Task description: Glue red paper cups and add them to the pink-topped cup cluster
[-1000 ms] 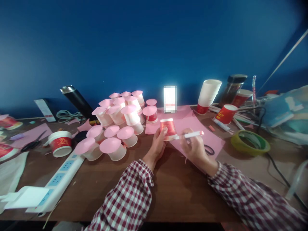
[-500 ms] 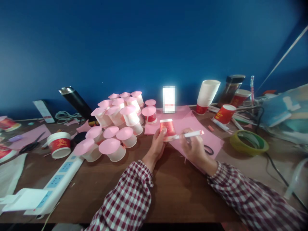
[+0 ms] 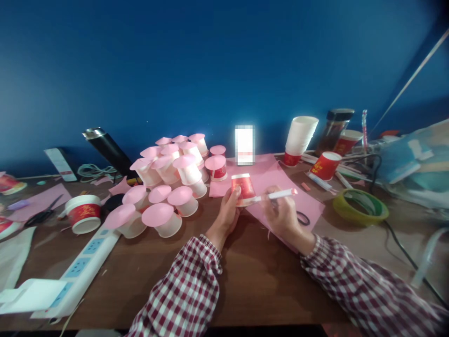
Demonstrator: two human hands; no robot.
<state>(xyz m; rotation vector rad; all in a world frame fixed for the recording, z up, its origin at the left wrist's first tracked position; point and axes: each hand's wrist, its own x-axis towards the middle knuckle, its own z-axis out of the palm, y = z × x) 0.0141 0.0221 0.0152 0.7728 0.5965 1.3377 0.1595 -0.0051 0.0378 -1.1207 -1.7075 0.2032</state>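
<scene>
My left hand is wrapped round a red paper cup, held upside down, with the thumb on its side. In my right hand is a white marker, its tip at the lower right edge of the cup. Under both hands lies pink paper, and the handle loop of a pair of scissors shows beside my right wrist. To the left stand several upturned cups topped with pink paper cones.
A power strip lies at the front left, near a black thermos. On the right are stacked paper cups, a red cup and a tape roll. A blue wall closes off the back.
The whole view has shifted slightly, so everything sits a little further left. Both hands keep their hold on the cup and the marker, with hardly any movement.
</scene>
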